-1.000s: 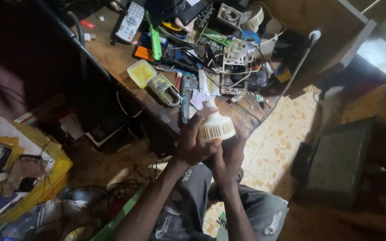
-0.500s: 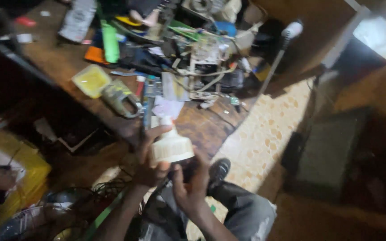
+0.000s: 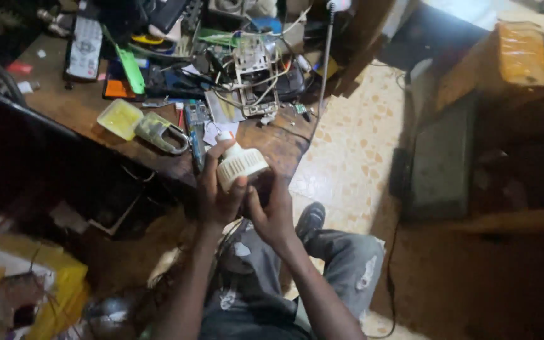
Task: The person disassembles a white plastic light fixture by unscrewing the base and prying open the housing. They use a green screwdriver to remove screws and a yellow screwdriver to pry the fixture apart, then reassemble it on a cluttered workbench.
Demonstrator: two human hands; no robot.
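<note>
My left hand (image 3: pixel 216 189) grips a white ribbed bulb housing (image 3: pixel 240 165) in front of the wooden table's near edge, with fingers wrapped around its side and top. My right hand (image 3: pixel 273 211) cups the housing from below and to the right, touching its lower end. Both hands are held above my knees, over grey torn jeans (image 3: pixel 341 271). The underside of the housing is hidden by my palms.
The wooden table (image 3: pixel 77 110) is crowded with a padlock (image 3: pixel 158 132), a yellow dish (image 3: pixel 119 118), a remote control (image 3: pixel 84 47), a green tool (image 3: pixel 131 66), circuit boards (image 3: pixel 253 63) and wires. A yellow box (image 3: pixel 39 296) sits at lower left. A dark case (image 3: pixel 442 157) stands on the tiled floor at right.
The view has shifted, so the table and hands sit differently in frame. The hands still hold the white housing, which has turned slightly between the fingers.
</note>
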